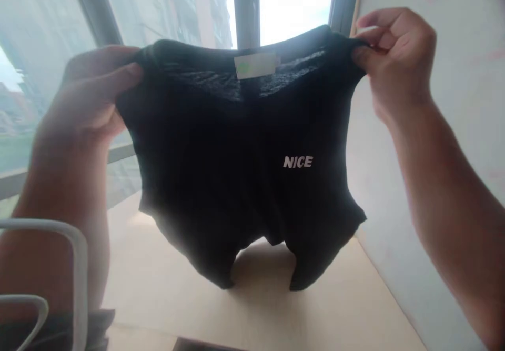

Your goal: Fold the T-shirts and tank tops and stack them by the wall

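A black sleeveless top [236,151] hangs upright in front of me, stretched between both hands. White letters reading "NICE" [298,162] are printed on its chest, and a pale label [255,66] sits inside the neckline. My left hand [98,85] pinches the shoulder on the left, thumb in front. At the opposite shoulder my right hand [394,51] grips the cloth between thumb and fingers. The lower hem dangles just above or against the table; I cannot tell whether it touches.
A light wooden table [158,288] spreads below. White bent tubing [79,277] and dark cloth [100,322] are at the lower left. A dark flat edge [205,344] shows at the bottom. Windows [295,3] stand behind, and a pale wall [453,51] rises on the right.
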`<state>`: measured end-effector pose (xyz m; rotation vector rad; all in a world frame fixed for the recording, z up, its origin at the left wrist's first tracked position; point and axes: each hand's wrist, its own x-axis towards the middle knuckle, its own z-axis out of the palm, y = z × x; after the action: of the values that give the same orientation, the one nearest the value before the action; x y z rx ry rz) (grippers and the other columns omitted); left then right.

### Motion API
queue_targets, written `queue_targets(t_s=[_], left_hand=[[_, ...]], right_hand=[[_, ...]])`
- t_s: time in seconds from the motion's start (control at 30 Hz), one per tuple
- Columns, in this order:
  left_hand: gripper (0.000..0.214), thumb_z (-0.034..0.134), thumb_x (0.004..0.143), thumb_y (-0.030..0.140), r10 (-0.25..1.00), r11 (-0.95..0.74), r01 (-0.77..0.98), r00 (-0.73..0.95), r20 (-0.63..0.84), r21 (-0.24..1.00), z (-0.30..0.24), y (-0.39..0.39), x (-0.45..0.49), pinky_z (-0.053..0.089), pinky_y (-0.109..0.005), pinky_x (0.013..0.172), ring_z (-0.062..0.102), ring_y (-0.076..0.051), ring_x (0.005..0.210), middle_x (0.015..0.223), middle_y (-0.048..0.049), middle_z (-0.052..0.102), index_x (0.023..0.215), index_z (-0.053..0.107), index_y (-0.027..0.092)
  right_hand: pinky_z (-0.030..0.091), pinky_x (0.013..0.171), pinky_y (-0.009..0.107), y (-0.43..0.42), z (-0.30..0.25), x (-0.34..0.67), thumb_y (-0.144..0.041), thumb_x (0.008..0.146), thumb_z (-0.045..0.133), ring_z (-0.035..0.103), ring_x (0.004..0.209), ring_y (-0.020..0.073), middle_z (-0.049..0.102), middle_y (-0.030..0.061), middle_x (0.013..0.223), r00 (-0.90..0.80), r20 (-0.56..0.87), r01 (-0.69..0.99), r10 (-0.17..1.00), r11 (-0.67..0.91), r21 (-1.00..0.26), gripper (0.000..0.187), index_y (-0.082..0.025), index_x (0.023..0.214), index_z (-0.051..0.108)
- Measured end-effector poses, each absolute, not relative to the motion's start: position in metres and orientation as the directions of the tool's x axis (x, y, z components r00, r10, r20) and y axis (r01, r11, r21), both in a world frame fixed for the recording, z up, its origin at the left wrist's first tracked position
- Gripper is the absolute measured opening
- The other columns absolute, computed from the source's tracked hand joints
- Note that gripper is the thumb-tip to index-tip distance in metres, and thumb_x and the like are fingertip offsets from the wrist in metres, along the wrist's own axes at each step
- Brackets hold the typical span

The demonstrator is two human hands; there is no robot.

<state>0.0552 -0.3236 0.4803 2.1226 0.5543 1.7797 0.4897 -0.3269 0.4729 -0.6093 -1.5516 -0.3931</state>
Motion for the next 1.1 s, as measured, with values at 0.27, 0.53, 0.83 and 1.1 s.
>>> queue_targets(t_s=[0.27,0.53,0.83,1.1], left_hand=[[0.053,0.074,0.082,0.036,0.795,-0.604,0.305,0.293,0.531,0.736,0.420,-0.264,0.028,0.053,-0.045,0.084,0.070,-0.028,0.099,0.098,-0.0070,0.074,0.121,0.064,0.002],[0.036,0.081,0.063,0.050,0.933,-0.226,0.571,0.361,0.005,0.789,0.214,-0.187,0.002,0.058,-0.036,0.072,0.071,-0.028,0.083,0.086,-0.0069,0.076,0.085,0.078,0.022],[0.038,0.051,0.086,0.042,0.968,-0.119,0.787,-0.045,0.248,0.605,0.093,-0.104,0.038,0.048,-0.043,0.093,0.063,-0.028,0.102,0.104,-0.0128,0.068,0.108,0.065,0.015],[0.035,0.063,0.078,0.025,0.994,-0.096,0.905,0.066,0.085,0.414,0.017,-0.126,0.026,0.045,-0.045,0.100,0.058,-0.032,0.117,0.121,-0.0137,0.063,0.112,0.066,0.018]], right_hand=[[0.053,0.085,0.032,-0.245,0.402,0.484,-0.016,0.085,0.066,0.069,0.090,0.0157,0.073,0.0037,0.096,-0.045,0.890,0.749,0.454,0.605,-0.271,0.026,-0.013,0.111,0.069],[0.053,0.089,0.033,-0.171,0.208,0.460,-0.017,0.087,0.057,0.069,0.094,0.0193,0.076,-0.0024,0.096,-0.359,0.375,0.786,0.855,0.493,-0.373,0.023,-0.026,0.092,0.078],[0.043,0.103,0.039,-0.098,0.108,0.403,0.003,0.082,0.038,0.060,0.114,0.0247,0.069,0.0141,0.117,-0.198,0.288,0.892,0.937,0.294,-0.343,0.051,-0.011,0.122,0.066],[0.041,0.103,0.032,-0.116,0.032,0.383,-0.010,0.089,0.050,0.058,0.116,0.0240,0.067,0.0114,0.123,-0.298,0.039,0.894,0.954,0.293,-0.339,0.035,-0.017,0.119,0.067]])
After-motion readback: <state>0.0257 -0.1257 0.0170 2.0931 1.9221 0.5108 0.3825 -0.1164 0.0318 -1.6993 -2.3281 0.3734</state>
